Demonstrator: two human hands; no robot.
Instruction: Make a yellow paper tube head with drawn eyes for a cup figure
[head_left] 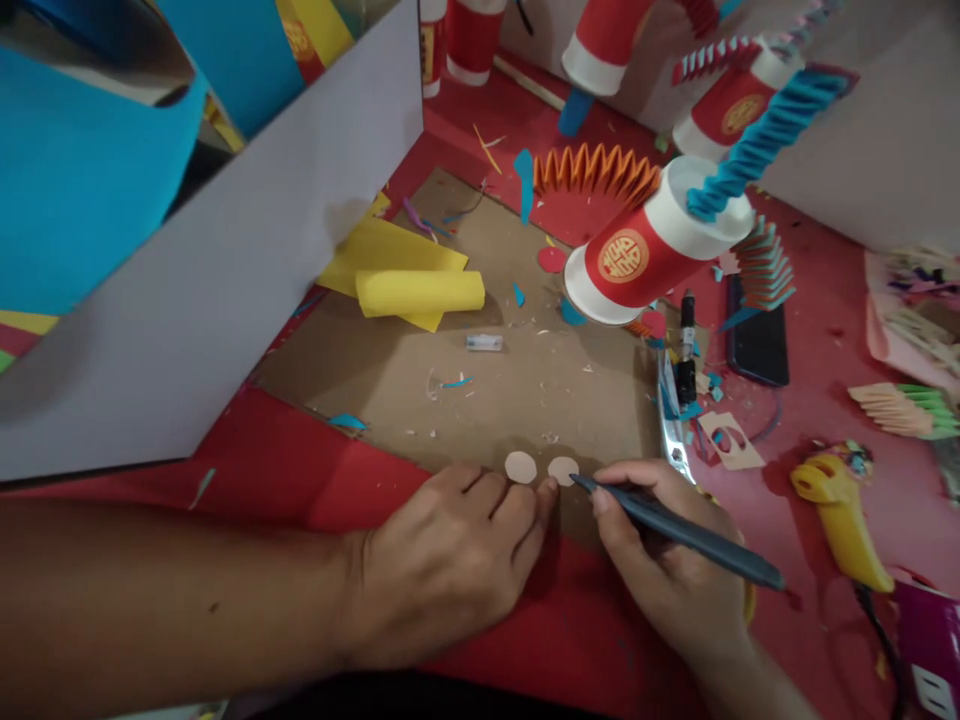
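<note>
Two small pale paper circles lie side by side at the near edge of a brown cardboard sheet [510,390]. My left hand [457,560] rests with its fingers curled, one fingertip pressing the near edge of the right paper circle [562,470]. The left paper circle [520,467] lies just beyond its knuckles. In my right hand [675,570] is a dark grey pen [697,535], gripped between thumb and fingers. Its tip meets the right edge of the right circle. Scissors [671,430] lie beside the right hand, their handles partly hidden under it.
A cup figure [645,250] with folded paper limbs stands behind the cardboard. Rolled yellow paper [420,292] and paper scraps lie on it. At right are a phone [757,335] and a yellow glue gun [844,520]. A white panel [247,230] rises at left.
</note>
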